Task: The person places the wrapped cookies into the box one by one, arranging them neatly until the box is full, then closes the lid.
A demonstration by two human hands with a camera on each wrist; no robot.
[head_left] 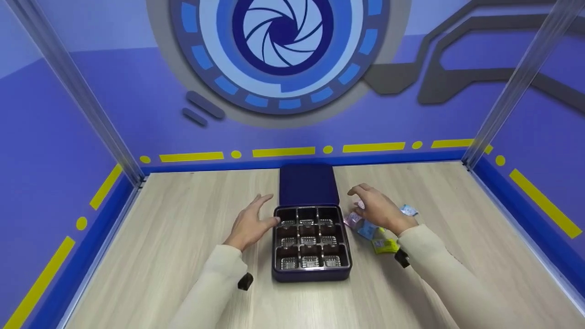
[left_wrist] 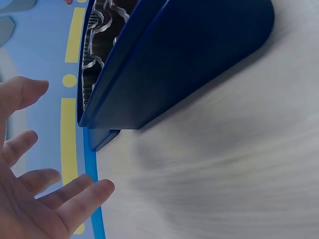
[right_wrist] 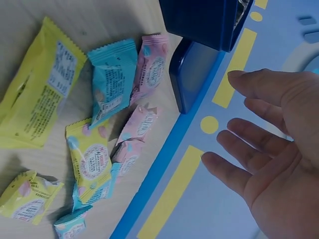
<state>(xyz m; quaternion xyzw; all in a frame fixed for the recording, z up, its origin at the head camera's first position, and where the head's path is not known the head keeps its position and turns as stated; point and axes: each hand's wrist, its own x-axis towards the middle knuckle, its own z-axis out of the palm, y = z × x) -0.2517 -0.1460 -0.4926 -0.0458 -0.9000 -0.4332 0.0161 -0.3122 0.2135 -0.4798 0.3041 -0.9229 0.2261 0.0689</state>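
Note:
A dark blue hinged box stands on the table, its lid laid back toward the wall. Inside sits a clear plastic tray with several square compartments, all bare. Left of the box, my left hand hovers with fingers spread, the thumb close to the rim; in the left wrist view nothing is between its fingers. My right hand hangs above a group of wrapped candies, fingers loosely bent and holding nothing. Those candies include yellow, blue and pink wrappers, partly hidden by the hand in the head view.
The light wooden table is enclosed by a blue printed back wall and side walls. Metal posts stand at the back corners. One light blue candy lies right of the right hand, a little apart from the others.

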